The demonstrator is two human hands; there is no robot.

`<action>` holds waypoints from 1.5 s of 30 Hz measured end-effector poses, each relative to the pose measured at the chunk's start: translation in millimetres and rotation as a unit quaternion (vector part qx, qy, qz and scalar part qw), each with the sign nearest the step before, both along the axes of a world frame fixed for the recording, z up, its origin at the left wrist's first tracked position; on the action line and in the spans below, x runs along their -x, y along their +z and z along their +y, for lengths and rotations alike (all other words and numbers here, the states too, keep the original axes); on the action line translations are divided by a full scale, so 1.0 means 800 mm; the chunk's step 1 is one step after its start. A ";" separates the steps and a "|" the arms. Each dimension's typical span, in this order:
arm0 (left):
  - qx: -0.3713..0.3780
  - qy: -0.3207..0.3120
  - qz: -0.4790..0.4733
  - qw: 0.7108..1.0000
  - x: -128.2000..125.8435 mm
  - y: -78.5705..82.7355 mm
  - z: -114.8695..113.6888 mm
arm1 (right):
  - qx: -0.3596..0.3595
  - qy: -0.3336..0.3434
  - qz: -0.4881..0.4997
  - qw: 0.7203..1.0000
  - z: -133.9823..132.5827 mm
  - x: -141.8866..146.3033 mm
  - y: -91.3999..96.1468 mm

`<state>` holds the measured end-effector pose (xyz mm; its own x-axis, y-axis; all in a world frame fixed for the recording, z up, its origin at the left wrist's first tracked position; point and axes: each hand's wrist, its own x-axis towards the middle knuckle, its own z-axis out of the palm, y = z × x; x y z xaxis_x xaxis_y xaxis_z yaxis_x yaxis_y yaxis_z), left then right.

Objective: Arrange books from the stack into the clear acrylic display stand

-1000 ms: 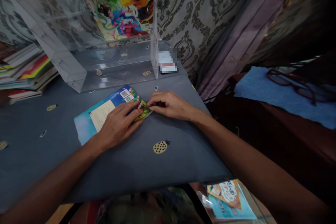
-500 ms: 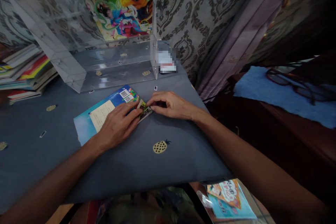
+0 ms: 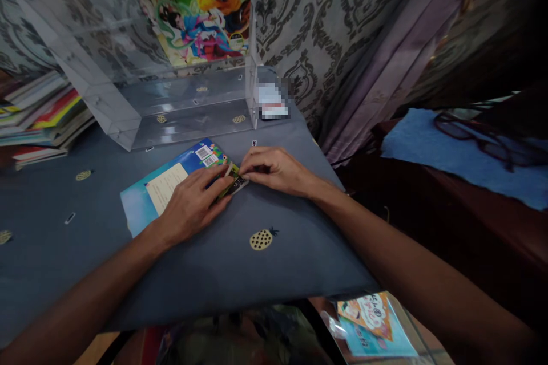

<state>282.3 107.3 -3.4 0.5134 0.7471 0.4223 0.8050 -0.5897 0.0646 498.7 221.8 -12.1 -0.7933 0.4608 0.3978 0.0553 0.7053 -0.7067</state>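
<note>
A blue book (image 3: 139,205) lies flat on the dark grey-blue cloth, its cream text panel and barcode facing up. My left hand (image 3: 190,199) rests across its right part, fingers stretched out and pressing down. At the right end, the thumb and fingertips of my right hand (image 3: 276,171) are pinched together on the book's corner. Between the two hands shows a small dark and green strip (image 3: 237,182) with a pale edge; whether it is a folded corner or an inner page, I cannot tell. My left hand covers the book's lower right part.
A clear acrylic stand (image 3: 188,134) rises behind the book, with a colourful picture book (image 3: 214,17) in it. Stacked books (image 3: 47,114) stand at the left. Glasses (image 3: 475,131) lie on a blue cloth (image 3: 411,137) at the right. More booklets (image 3: 372,325) lie below the table's front edge.
Both hands stay at the book with only slight shifts. My right fingertips have moved a little to the left at the corner, and my left fingers have shifted slightly.
</note>
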 end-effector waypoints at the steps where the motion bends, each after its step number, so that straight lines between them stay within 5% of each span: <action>1: -0.003 -0.002 0.001 1.000 0.000 0.000 0.000 | -0.001 -0.001 0.008 1.000 0.000 0.000 0.000; 18: -0.032 0.000 0.006 0.999 -0.004 -0.002 -0.003 | 0.035 -0.055 -0.027 0.998 0.000 -0.001 0.005; 45: -0.043 0.002 -0.006 0.999 -0.005 -0.003 -0.002 | 0.024 -0.013 -0.040 0.999 0.001 -0.002 0.002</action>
<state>286.6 105.8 -6.1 0.5053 0.7096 0.4911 0.8064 -0.5909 0.0239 500.5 222.7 -10.9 -0.8093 0.4985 0.3106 0.1312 0.6689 -0.7317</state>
